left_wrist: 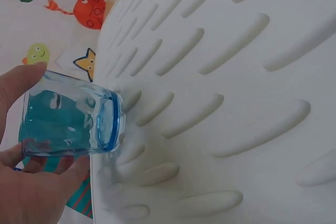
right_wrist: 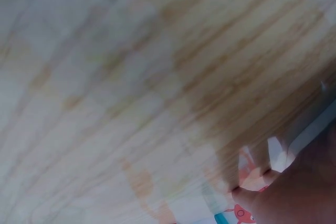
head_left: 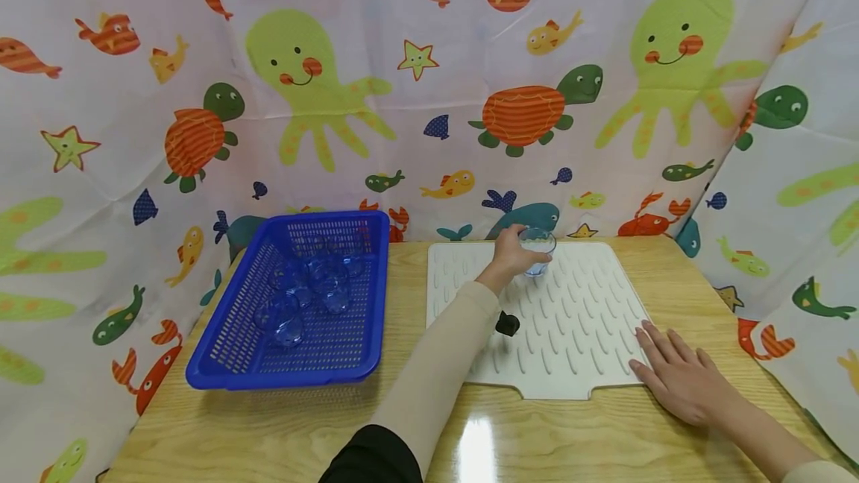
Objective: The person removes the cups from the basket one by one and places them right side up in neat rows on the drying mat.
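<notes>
My left hand grips a clear, bluish drinking glass over the back part of a white ridged drying mat. In the left wrist view, the thumb and fingers are around the upper part of the glass, and its thick blue base is at the mat's surface. Whether the base bears fully on the mat cannot be told. My right hand lies flat with its fingers spread, fingertips at the mat's right front edge and palm over the wooden table.
To the left stands a blue plastic basket with several clear bluish glasses in it. The wooden table has a sea-animal patterned curtain behind it and at both sides. The mat has a notched front edge.
</notes>
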A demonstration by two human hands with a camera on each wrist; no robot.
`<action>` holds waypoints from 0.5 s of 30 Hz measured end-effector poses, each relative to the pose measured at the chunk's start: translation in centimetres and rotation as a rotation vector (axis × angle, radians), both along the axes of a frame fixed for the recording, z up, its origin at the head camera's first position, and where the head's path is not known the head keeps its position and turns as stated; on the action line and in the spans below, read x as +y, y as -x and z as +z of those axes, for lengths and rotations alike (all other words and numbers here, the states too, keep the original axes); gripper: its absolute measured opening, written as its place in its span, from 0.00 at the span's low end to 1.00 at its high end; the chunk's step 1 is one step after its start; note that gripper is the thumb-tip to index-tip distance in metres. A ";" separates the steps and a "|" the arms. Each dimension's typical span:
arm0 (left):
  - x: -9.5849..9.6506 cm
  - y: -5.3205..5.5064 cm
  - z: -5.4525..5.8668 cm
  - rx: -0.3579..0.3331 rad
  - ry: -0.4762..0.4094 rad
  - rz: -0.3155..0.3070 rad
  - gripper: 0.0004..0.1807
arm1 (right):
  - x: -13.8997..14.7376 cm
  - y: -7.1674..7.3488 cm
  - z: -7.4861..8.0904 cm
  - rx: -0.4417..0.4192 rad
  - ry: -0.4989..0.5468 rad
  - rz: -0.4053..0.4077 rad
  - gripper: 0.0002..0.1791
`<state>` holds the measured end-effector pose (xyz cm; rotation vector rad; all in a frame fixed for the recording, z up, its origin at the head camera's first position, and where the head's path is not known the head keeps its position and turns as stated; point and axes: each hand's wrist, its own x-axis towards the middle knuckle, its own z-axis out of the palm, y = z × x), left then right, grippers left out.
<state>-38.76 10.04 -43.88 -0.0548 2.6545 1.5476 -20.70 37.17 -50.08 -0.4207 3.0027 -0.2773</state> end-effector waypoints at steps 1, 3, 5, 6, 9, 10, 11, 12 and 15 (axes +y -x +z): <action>0.0 0.0 0.0 0.001 -0.002 0.000 0.42 | 0.0 0.0 0.0 0.002 -0.002 0.000 0.41; 0.0 0.1 0.0 0.002 -0.005 -0.001 0.42 | 0.0 0.0 0.0 0.007 -0.009 0.001 0.41; 0.1 0.1 0.0 0.002 -0.007 0.001 0.42 | 0.0 0.1 0.0 0.009 -0.014 0.003 0.41; 0.1 0.2 0.0 0.002 -0.009 0.002 0.42 | 0.0 0.1 -0.1 0.010 -0.016 0.003 0.41; 0.1 0.2 -0.1 0.001 -0.010 0.006 0.42 | 0.0 0.1 -0.1 0.009 -0.015 0.003 0.41; 0.1 0.2 -0.2 0.000 -0.009 0.007 0.42 | 0.0 0.1 -0.1 0.008 -0.015 0.004 0.41; 0.1 0.2 -0.2 -0.001 -0.006 0.008 0.43 | 0.0 0.1 -0.1 0.008 -0.015 0.004 0.41; 0.1 0.2 -0.2 -0.001 -0.006 0.006 0.43 | 0.0 0.1 -0.1 0.009 -0.018 0.004 0.41; 0.1 0.2 -0.3 -0.003 -0.012 -0.002 0.43 | 0.1 0.1 -0.1 0.014 -0.024 0.005 0.41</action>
